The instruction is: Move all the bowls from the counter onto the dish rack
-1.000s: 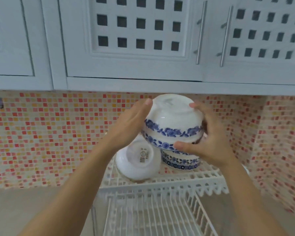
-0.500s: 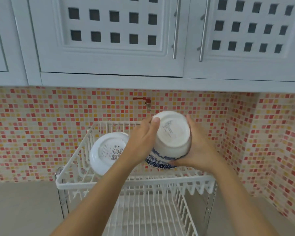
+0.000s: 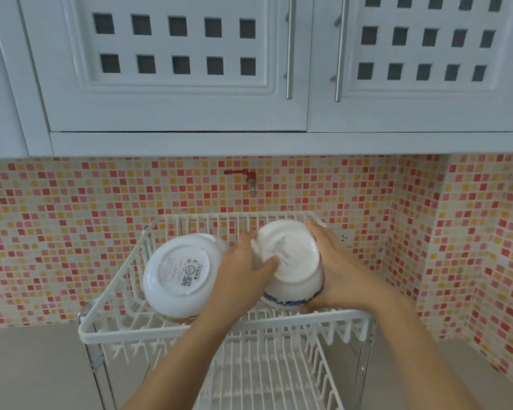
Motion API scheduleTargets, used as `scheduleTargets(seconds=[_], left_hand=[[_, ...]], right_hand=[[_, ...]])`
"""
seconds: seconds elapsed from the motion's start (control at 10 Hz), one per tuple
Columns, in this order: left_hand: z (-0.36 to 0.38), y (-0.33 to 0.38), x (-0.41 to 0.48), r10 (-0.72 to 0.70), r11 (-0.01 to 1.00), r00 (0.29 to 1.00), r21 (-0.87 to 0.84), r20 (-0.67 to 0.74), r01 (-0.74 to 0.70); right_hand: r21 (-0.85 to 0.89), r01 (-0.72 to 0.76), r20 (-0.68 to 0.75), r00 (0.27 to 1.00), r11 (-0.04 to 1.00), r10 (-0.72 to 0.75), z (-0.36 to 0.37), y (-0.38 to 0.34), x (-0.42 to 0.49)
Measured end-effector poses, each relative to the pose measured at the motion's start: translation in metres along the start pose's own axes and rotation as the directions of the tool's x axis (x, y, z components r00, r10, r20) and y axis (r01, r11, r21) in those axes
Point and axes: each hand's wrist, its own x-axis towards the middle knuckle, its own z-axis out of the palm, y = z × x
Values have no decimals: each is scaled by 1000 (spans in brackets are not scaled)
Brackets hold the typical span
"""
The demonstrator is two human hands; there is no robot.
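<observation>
A white bowl (image 3: 180,276) is sitting upturned and tilted on the left of the rack's (image 3: 219,329) top tier, label facing you. Just right of it, your left hand (image 3: 243,276) is pressing against the blue-patterned bowl (image 3: 290,264), fingers curled on its base. That bowl is sitting upturned on the tier's right side. Your right hand (image 3: 335,267) is cupping its far side, fingers wrapping the wall.

Bright, even, soft light with faint shadows; edges bow from wide-angle distortion, details slightly soft.
</observation>
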Motion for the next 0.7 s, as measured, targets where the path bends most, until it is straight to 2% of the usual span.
scheduleTargets(seconds=[0.5,0.7], left_hand=[[6,-6,4,-14,985,999,170,35,8],[5,6,0,-2,973,998,229,59,-11]], right_hand=[[-21,-68,30,997,997,69,8,9,7],[53,-95,69,993,994,91,-8,7,5]])
